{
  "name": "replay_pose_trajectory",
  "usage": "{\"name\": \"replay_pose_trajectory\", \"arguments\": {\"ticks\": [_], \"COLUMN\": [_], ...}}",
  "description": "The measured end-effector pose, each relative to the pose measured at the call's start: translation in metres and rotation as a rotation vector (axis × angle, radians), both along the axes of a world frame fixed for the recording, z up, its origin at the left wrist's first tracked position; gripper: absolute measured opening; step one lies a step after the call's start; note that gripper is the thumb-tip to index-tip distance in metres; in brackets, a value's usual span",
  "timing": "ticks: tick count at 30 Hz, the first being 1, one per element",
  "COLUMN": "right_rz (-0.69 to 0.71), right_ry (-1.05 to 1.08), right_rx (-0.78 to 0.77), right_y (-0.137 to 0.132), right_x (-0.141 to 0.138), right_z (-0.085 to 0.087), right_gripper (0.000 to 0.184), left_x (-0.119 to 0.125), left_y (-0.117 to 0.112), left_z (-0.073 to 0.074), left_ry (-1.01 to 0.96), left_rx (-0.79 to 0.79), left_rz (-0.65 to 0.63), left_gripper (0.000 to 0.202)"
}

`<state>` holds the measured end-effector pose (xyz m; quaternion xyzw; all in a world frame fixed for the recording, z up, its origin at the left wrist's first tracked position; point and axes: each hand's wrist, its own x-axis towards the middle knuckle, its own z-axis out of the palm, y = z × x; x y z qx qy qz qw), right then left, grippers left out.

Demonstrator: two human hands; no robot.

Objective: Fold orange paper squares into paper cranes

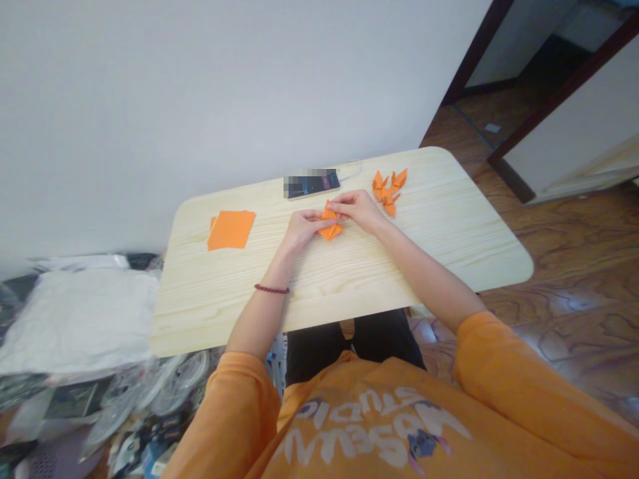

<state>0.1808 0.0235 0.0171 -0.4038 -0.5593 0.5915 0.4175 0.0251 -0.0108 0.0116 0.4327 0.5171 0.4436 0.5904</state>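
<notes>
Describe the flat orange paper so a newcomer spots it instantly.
Start at the light wood table. Left of the left hand lies a small stack of orange paper squares. It is flat, unlike the folded orange pieces at the far right.

Paper squares (pixel 231 229) on the table (pixel 349 289)'s left, a phone (pixel 327 181) behind, folded origami pieces (pixel 389 191) right.

Left hand (pixel 303 228) and right hand (pixel 355 210) pinch close together, forearms (pixel 264 313) angling inward.

the head-worn camera is looking forward and down from above, keeping the left hand (pixel 303 229), right hand (pixel 357 210) and wooden table (pixel 224 286) close below
</notes>
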Motion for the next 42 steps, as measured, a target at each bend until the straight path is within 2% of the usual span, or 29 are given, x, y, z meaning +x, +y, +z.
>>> {"name": "replay_pose_trajectory", "arguments": {"ticks": [11,18,23,33,42], "right_rz": [-0.042,-0.012,-0.02,-0.073,-0.097], "right_ry": [-0.023,0.062,0.048,-0.077,0.031], "right_rx": [0.0,-0.069,-0.106,0.056,-0.016], "right_y": [-0.002,-0.001,-0.001,-0.003,-0.004], "right_x": [-0.002,-0.002,0.0,-0.002,-0.003], "right_z": [0.003,0.002,0.005,0.01,0.013], "right_gripper": [0.027,0.027,0.024,0.03,0.038], "left_x": [0.0,-0.003,-0.003,-0.004,-0.003], "left_y": [0.0,-0.001,-0.003,0.0,0.0], "left_z": [0.002,0.004,0.005,-0.001,0.002], "left_ry": [0.018,0.047,0.053,0.094,0.043], "left_rx": [-0.017,-0.025,-0.033,-0.024,-0.068], "left_rz": [-0.022,-0.076,-0.102,-0.079,-0.077], "left_gripper": [0.033,0.032,0.031,0.03,0.029]}}
